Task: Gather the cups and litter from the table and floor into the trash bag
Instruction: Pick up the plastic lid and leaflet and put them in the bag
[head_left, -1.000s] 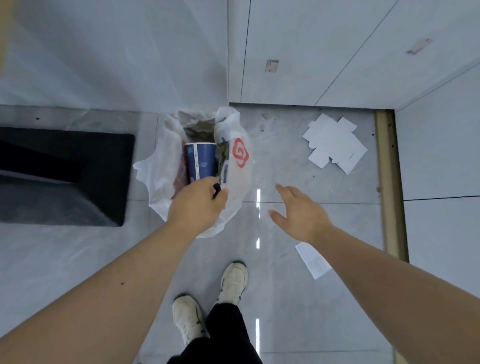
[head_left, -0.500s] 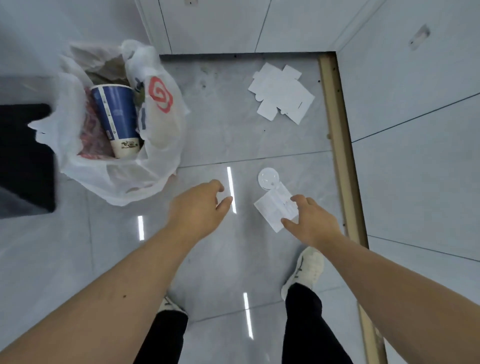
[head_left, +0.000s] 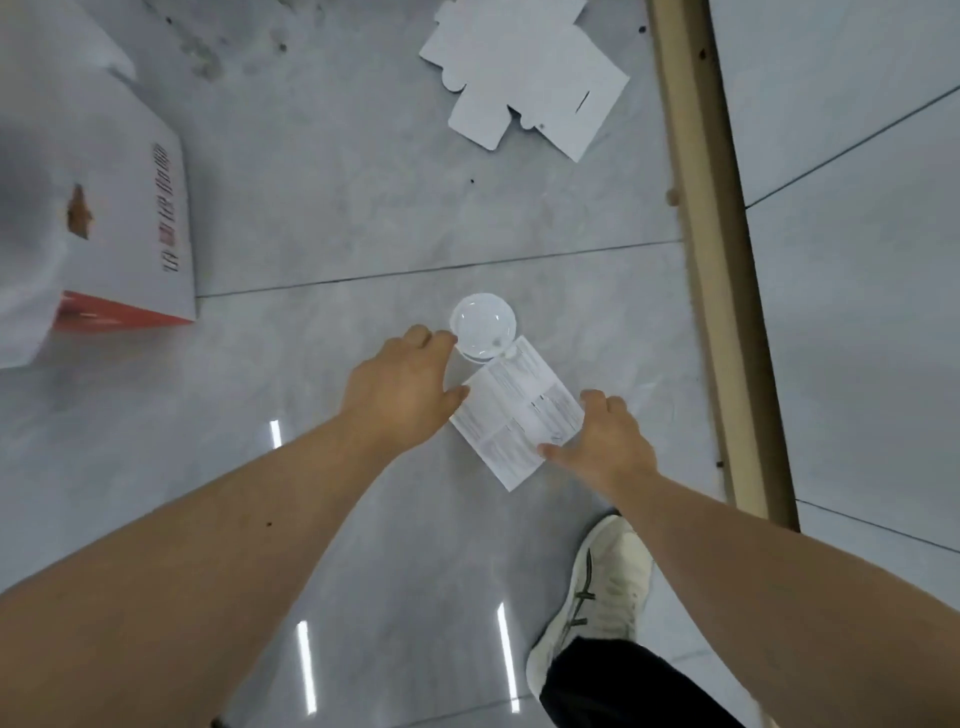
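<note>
A: So, nearest first: what's by the shoe (head_left: 597, 597)?

B: Both hands, low over the floor (head_left: 311, 208). Right hand (head_left: 605, 441), fingers loosely spread, touches the leaflet (head_left: 519, 415) at its 4 o'clock edge; nothing pinched yet.

A: And the left hand (head_left: 400, 387)?

B: Open too, at the leaflet's 9 o'clock. The leaflet's long axis runs 11 to 5.

A: Farther out?

B: Lid (head_left: 483, 327) at 12, touching the leaflet; left fingertips are nearer it. Flattened carton (head_left: 524, 73) well beyond.
</note>
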